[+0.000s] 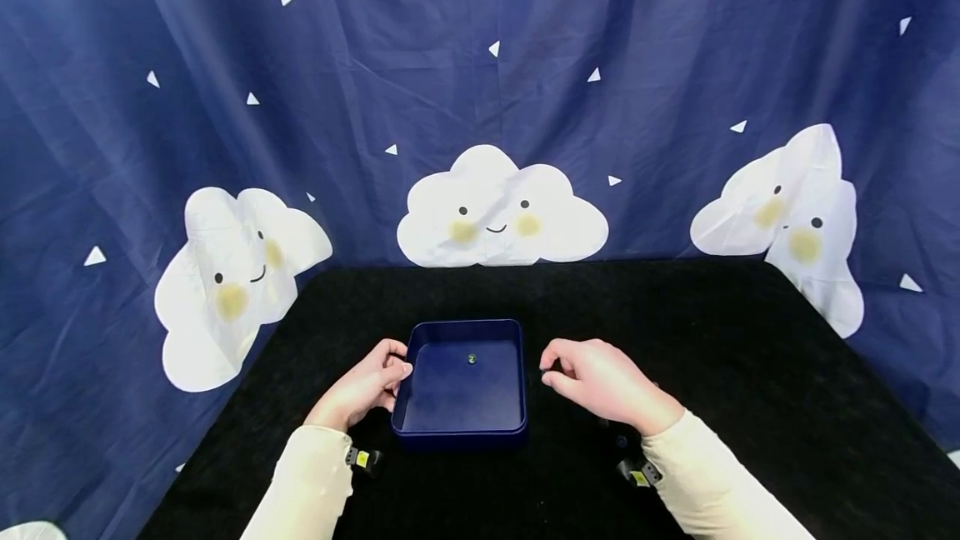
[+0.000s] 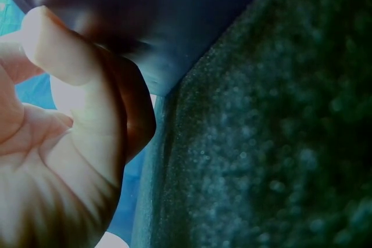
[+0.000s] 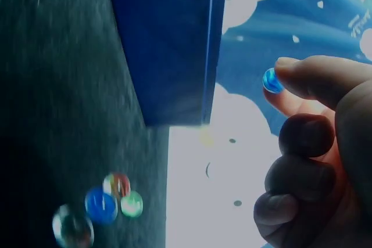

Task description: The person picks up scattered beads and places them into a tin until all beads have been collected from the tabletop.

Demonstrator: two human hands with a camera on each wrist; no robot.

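Note:
A shallow, square, dark blue tray (image 1: 457, 398) sits in front of me with one small greenish glass marble (image 1: 472, 358) on its floor. At its left wall, my left hand (image 1: 366, 383) grips the side, thumb by the rim; in the left wrist view its bent fingers (image 2: 87, 79) lie against the outer wall. My right hand (image 1: 603, 380) hovers just off the tray's right side. Between its thumb and forefinger it pinches a light blue marble (image 3: 271, 81), best seen in the right wrist view; its other fingers are curled in.
Several loose marbles lie on the black cloth (image 1: 750, 373) by my right wrist: a blue one (image 3: 101, 206), a reddish one (image 3: 117, 184), a green one (image 3: 132, 204) and a clear one (image 3: 72, 226). A blue curtain (image 1: 360, 107) with clouds hangs behind.

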